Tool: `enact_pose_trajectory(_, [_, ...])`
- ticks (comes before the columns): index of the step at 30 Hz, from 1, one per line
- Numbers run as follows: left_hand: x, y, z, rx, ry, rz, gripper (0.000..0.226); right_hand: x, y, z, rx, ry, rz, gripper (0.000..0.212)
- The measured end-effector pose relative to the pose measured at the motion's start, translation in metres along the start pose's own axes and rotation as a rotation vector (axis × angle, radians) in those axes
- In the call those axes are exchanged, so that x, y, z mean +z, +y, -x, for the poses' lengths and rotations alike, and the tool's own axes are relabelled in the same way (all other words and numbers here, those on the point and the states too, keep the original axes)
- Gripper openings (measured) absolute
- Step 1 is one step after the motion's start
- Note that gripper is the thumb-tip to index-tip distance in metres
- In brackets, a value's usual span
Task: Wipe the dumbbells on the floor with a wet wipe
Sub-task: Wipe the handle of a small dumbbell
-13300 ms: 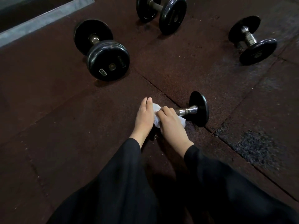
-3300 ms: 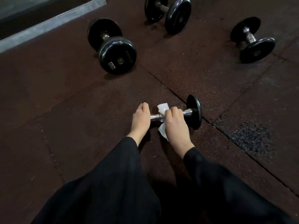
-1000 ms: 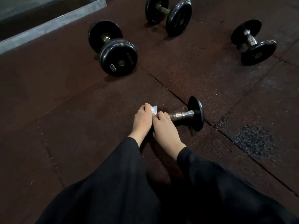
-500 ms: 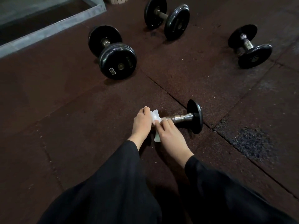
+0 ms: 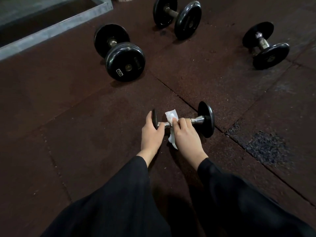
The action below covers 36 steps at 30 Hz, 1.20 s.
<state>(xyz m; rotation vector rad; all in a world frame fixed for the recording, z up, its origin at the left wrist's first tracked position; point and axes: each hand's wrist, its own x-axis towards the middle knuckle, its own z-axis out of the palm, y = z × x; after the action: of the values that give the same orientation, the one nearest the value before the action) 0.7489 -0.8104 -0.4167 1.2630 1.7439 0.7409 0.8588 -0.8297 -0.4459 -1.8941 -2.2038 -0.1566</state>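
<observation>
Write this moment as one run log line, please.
step: wiping handle | left hand: grips dumbbell end plate | right hand: holds wipe round handle | other dumbbells: three, untouched

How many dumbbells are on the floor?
4: a small chrome-handled black dumbbell held in the hands, a big black dumbbell far left, another at top middle, and one far right. None looks hidden.
</observation>
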Motion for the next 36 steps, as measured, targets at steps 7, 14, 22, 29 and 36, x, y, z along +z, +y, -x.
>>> enact_pose_trajectory(7, [-0.002,0.003,-0.002,-0.018,-0.002,-0.133,0.056,-0.003,-0.002,0.0,-0.049,0.014,0.037,0.055])
enact_pose_trajectory(14, [-0.005,0.014,0.001,-0.098,0.082,-0.166,0.021,-0.008,-0.001,-0.005,-0.086,0.072,0.067,0.023])
enact_pose_trajectory(22, [-0.023,0.023,-0.016,-0.24,-0.025,-0.219,0.017,-0.008,-0.007,-0.006,-0.095,0.09,0.061,0.03])
enact_pose_trajectory(29, [-0.014,0.02,-0.022,-0.225,0.095,-0.104,0.035,-0.002,-0.008,-0.013,-0.044,0.094,0.046,0.017])
enact_pose_trajectory(36, [-0.001,0.014,-0.012,-0.209,0.181,0.227,0.058,-0.003,-0.013,-0.016,-0.022,0.123,0.076,0.025])
